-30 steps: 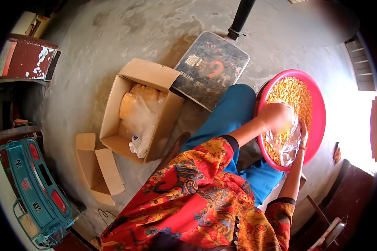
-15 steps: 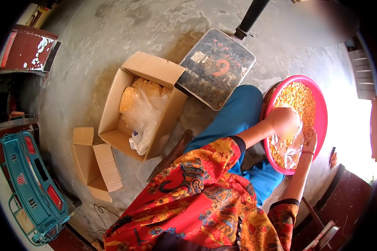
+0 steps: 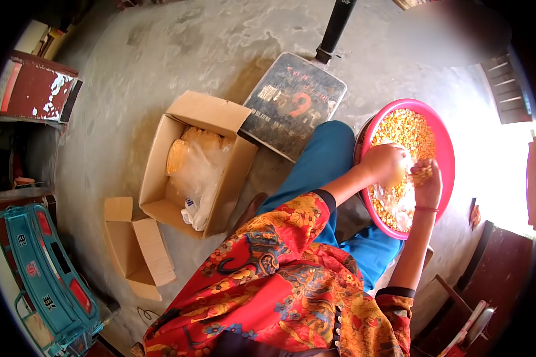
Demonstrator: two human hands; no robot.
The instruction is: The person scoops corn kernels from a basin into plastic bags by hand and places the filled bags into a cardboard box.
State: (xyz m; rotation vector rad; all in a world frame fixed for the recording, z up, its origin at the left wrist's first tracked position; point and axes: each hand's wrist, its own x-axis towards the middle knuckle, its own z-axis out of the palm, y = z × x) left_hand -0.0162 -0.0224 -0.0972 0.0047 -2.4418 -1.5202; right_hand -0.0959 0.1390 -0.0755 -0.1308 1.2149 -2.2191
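A pink basin holds a heap of loose yellow-orange corn kernels. Over it, my left hand is closed on a clear plastic bag, which hangs down onto the kernels; part of this hand is blurred. My right hand is cupped around a handful of kernels, close beside the left hand at the bag's upper end. The bag's mouth is mostly hidden by the hands.
To the left stands an open cardboard box with filled plastic bags inside. A smaller open box lies nearby. Behind them is a platform scale with a black post. A teal case-like object sits far left.
My right hand has risen out of the kernels with a handful and come up to my left hand. The left hand keeps its hold on the bag. The view has shifted slightly.
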